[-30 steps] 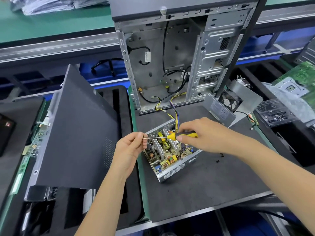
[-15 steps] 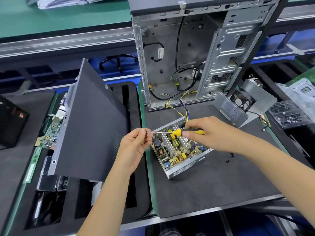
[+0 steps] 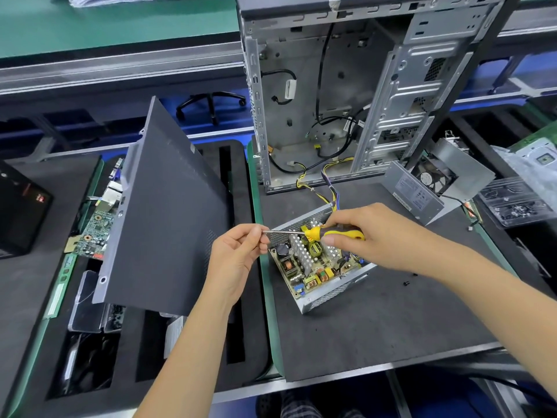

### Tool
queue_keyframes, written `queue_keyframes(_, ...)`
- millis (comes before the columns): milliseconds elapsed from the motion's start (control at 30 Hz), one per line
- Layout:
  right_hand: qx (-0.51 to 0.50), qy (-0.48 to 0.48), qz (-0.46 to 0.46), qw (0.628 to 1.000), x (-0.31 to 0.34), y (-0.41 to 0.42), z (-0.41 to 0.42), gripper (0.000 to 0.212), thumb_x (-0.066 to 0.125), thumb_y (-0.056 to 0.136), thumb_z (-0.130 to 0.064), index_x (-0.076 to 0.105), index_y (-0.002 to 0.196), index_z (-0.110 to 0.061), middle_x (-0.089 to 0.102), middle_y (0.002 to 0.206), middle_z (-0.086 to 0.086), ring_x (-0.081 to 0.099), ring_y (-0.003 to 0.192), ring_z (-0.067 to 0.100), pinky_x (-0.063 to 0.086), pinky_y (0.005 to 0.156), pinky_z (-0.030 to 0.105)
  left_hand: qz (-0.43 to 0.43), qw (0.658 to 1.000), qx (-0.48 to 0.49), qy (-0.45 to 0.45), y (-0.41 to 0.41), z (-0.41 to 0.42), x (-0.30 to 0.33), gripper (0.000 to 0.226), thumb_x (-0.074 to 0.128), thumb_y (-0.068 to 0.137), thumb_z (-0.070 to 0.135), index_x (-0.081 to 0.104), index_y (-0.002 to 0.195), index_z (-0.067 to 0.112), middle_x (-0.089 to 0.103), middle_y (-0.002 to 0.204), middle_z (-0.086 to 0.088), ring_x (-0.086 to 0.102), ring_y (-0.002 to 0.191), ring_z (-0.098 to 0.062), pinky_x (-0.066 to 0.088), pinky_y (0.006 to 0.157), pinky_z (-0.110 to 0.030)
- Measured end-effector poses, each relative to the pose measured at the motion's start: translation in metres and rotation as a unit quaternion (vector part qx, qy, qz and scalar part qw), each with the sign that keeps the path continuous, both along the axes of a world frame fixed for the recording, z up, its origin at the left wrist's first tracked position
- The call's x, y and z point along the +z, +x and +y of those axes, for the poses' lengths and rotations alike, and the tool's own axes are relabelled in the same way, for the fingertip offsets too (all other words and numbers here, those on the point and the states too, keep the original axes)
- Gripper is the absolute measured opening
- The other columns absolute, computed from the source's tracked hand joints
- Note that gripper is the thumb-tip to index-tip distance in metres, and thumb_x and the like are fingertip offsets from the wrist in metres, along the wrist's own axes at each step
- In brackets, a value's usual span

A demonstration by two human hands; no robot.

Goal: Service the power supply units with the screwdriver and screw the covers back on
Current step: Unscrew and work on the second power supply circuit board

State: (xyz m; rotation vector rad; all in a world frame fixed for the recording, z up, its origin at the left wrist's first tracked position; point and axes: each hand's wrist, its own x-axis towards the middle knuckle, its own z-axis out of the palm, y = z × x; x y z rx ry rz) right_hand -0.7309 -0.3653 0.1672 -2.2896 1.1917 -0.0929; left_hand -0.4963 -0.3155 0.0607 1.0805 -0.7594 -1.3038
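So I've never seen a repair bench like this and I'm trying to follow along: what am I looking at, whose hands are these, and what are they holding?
The picture comes from a camera worn on a person's head, looking down at their own hands. The right hand grips a yellow-handled screwdriver; the left hand pinches its metal tip. Below them, on the dark mat, lies an open power supply unit with its circuit parts showing. Its cover, with a fan, lies to the right. Behind stands an empty computer case; a dark side panel leans at left.
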Motion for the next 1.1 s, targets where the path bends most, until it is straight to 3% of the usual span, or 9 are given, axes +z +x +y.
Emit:
queue_keyframes(133,-0.003,-0.056,-0.025,0.998,0.003,0.002,-0.002,0.02,0.059,0.088,-0.048,0.062,0.101,-0.034,0.064,0.09,-0.011,0.058,0.086,0.013,0.05,0.077,0.041,-0.046,0.999,-0.001,-0.006,0.0,0.001,0.003,0.016,0.064,0.086,0.022,0.076,0.088,0.011,0.064,0.072,-0.002,0.055,0.067,-0.01,0.05,0.069,-0.021)
queue_keyframes(267,-0.017,-0.025,-0.045,0.999,0.001,0.0,-0.005,0.02,0.056,0.087,-0.05,0.066,0.099,-0.037,0.068,0.094,-0.015,0.06,0.094,0.006,0.051,0.081,0.038,-0.04,0.999,-0.003,-0.024,-0.003,0.003,0.005,0.022,0.06,0.089,0.023,0.079,0.097,0.017,0.061,0.072,0.002,0.053,0.068,-0.009,0.05,0.072,-0.021)
queue_keyframes(467,-0.021,-0.016,-0.046,0.999,0.0,-0.002,-0.009,0.023,0.056,0.086,-0.052,0.069,0.095,-0.035,0.068,0.088,-0.016,0.06,0.083,0.002,0.047,0.072,0.024,-0.004,0.999,-0.034,-0.021,-0.01,0.007,-0.002,0.03,0.051,0.095,0.029,0.073,0.112,0.016,0.066,0.082,-0.003,0.06,0.075,-0.013,0.053,0.075,-0.024)
queue_keyframes(567,-0.007,-0.018,-0.022,1.0,0.005,-0.004,-0.009,0.027,0.053,0.084,-0.056,0.068,0.097,-0.037,0.068,0.088,-0.013,0.061,0.077,0.006,0.05,0.07,0.031,0.011,0.999,-0.031,0.014,-0.01,0.009,-0.006,0.048,0.046,0.093,0.047,0.064,0.123,0.014,0.07,0.097,-0.01,0.067,0.084,-0.02,0.057,0.078,-0.03)
queue_keyframes(667,0.034,-0.05,0.054,0.997,0.014,-0.008,-0.009,0.032,0.05,0.082,-0.06,0.067,0.099,-0.038,0.065,0.091,-0.016,0.06,0.086,0.01,0.051,0.075,0.036,-0.062,0.997,-0.007,0.039,-0.007,0.017,-0.015,0.046,0.041,0.097,0.046,0.066,0.115,0.011,0.069,0.091,-0.008,0.065,0.08,-0.019,0.055,0.07,-0.028)
queue_keyframes(767,0.109,-0.12,0.138,0.977,0.015,0.0,-0.002,0.027,0.051,0.087,-0.058,0.063,0.103,-0.04,0.055,0.088,-0.018,0.058,0.093,0.012,0.042,0.066,0.028,-0.21,0.976,-0.036,0.039,-0.004,0.034,-0.032,0.013,0.058,0.098,0.014,0.07,0.094,0.014,0.066,0.079,0.008,0.057,0.071,-0.006,0.048,0.065,-0.019)
queue_keyframes(900,0.18,-0.161,0.209,0.947,0.008,0.023,0.012,0.024,0.048,0.091,-0.05,0.06,0.109,-0.04,0.056,0.103,-0.013,0.059,0.095,0.018,0.036,0.063,0.027,-0.293,0.949,-0.112,0.036,-0.01,0.051,-0.049,0.022,0.072,0.083,-0.002,0.07,0.087,0.019,0.061,0.078,0.009,0.049,0.066,-0.003,0.039,0.063,-0.014)
queue_keyframes(1100,0.246,-0.219,0.308,0.892,0.001,0.051,0.023,0.022,0.043,0.095,-0.038,0.059,0.106,-0.027,0.053,0.105,-0.003,0.061,0.09,0.026,0.031,0.058,0.03,-0.353,0.93,-0.103,0.002,-0.016,0.057,-0.062,0.026,0.081,0.075,0.005,0.068,0.09,0.022,0.058,0.082,0.007,0.048,0.066,-0.002,0.04,0.065,-0.01)
